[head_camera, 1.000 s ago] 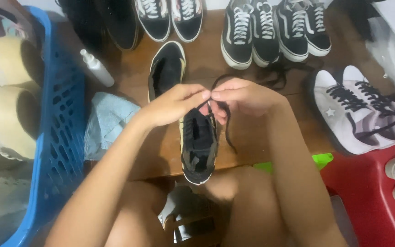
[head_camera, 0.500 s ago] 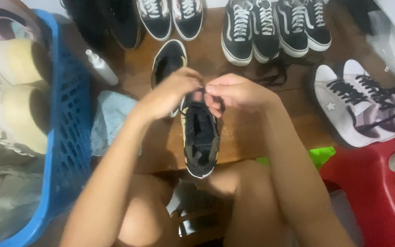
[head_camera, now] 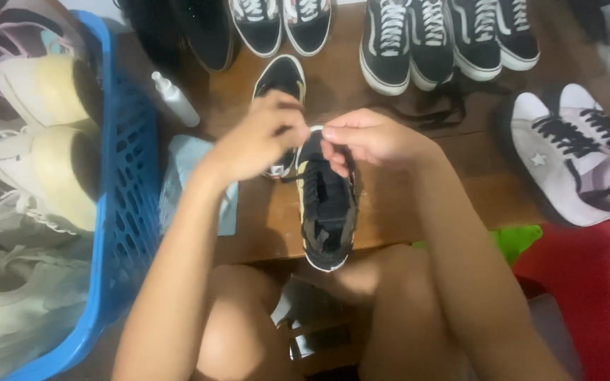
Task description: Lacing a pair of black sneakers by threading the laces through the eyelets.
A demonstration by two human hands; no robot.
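A black sneaker [head_camera: 327,212] with tan side stripes lies on the wooden table [head_camera: 418,190], heel toward me. My left hand [head_camera: 259,137] and my right hand [head_camera: 368,137] meet over its toe end, each pinching the black lace there. The matching black shoe [head_camera: 280,77] stands just behind my left hand. My knees show below the table edge.
A blue plastic basket [head_camera: 125,212] holding pale worn sneakers stands at the left. A white spray bottle [head_camera: 174,99] and a light blue cloth [head_camera: 178,166] lie near it. Several black-and-white sneakers [head_camera: 397,42] line the far edge. White sneakers [head_camera: 573,155] and a red stool [head_camera: 587,282] sit at right.
Both hands have slid from the shoe's middle up to its toe end, still working the lace. The shoe has shifted slightly toward me.
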